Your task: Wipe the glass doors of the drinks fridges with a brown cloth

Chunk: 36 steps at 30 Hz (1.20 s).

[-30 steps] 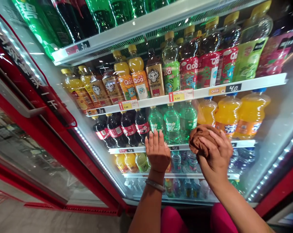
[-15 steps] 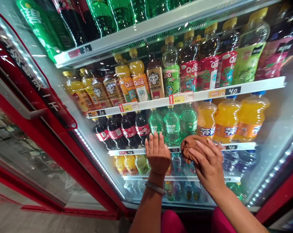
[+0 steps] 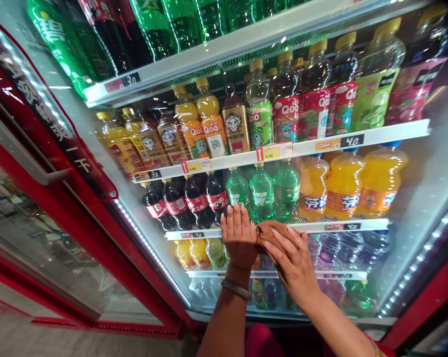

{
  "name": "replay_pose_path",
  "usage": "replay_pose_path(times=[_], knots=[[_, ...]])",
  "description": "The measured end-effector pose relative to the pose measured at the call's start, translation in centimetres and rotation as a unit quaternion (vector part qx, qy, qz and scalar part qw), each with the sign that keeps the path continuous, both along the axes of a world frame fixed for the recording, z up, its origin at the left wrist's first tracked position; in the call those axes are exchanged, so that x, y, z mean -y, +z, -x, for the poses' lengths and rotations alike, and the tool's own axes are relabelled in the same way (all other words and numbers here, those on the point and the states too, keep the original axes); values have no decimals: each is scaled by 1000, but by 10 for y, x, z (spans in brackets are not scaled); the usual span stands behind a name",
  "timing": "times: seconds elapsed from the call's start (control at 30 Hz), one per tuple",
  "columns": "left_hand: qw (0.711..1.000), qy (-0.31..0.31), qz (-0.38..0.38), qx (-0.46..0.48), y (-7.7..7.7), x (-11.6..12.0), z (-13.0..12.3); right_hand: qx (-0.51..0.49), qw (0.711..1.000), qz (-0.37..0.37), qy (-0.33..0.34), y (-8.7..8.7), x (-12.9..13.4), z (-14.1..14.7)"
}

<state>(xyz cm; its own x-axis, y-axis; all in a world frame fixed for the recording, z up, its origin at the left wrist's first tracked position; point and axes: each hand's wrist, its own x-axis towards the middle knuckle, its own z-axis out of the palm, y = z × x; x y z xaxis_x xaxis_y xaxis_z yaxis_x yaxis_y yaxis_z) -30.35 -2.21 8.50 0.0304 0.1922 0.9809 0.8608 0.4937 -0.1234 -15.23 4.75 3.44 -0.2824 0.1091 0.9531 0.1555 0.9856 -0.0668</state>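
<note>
Bunched under the fingers of my right hand (image 3: 293, 260) is a brown cloth (image 3: 270, 235), held in front of the white shelf edge (image 3: 316, 227) with price tags. My left hand (image 3: 239, 233) is flat, fingers stretched upward, just left of the cloth and over the same shelf edge. Nothing shows in it. Behind my left fingertips stand green soda bottles (image 3: 261, 193), with dark cola bottles (image 3: 216, 196) to their left. Orange soda bottles (image 3: 345, 186) stand farther right. My palms are hidden, and whether the left fingers touch the shelf or a bottle I cannot tell.
Above, another shelf edge (image 3: 227, 161) carries a row of juice bottles (image 3: 209, 126). Lower shelves hold more bottles (image 3: 197, 253). A red door with a handle (image 3: 41, 173) is at left, and a lit strip (image 3: 417, 267) runs along the right side.
My right hand has moved left with the brown cloth along the shelf edge, right up beside my left hand. My left hand has stayed nearly in place.
</note>
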Motion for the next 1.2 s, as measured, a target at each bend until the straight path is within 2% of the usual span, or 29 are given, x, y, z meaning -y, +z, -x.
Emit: replay_pose_path(times=[0.07,0.13,0.23,0.3,0.33,0.4,0.53,0.6,0.67,0.73,0.87,0.93,1.0,1.07,1.13,1.2], knots=[[1000,0,2,5,1,0,-1,7,1000,-2,7,5,-8,-10],[1000,-3,5,9,2,0,-3,-31,999,13,-5,25,-16,-13],[1000,-7,0,6,3,1,-5,-124,990,51,-45,61,-17,-5],[1000,-1,-1,6,2,1,-4,-137,988,56,-49,74,-10,7],[1000,3,0,5,2,0,-4,-124,990,47,-41,74,-5,13],[1000,6,0,-3,1,0,-2,-83,996,20,-20,61,3,20],[1000,13,-2,-21,3,0,-1,-17,1000,1,-1,10,2,7],[1000,13,3,-17,5,1,-2,-2,1000,11,7,-5,-7,-8],[1000,5,10,-10,5,1,-3,-24,999,39,8,-2,-16,-22],[1000,1,15,-2,3,1,-4,-79,994,73,-8,16,-22,-27],[999,22,18,19,-1,0,-5,-139,986,79,-40,62,-17,-7],[999,26,14,16,-2,-1,-4,-120,991,57,-27,69,-8,7],[1000,21,10,4,-2,-2,-2,-81,996,29,-3,59,0,15],[1000,16,4,-4,-1,-2,-1,-44,999,8,13,37,3,14],[1000,13,2,-5,0,-2,-1,-17,1000,1,23,16,0,4],[1000,11,4,-1,1,-1,-2,-5,1000,12,23,6,-8,-9]])
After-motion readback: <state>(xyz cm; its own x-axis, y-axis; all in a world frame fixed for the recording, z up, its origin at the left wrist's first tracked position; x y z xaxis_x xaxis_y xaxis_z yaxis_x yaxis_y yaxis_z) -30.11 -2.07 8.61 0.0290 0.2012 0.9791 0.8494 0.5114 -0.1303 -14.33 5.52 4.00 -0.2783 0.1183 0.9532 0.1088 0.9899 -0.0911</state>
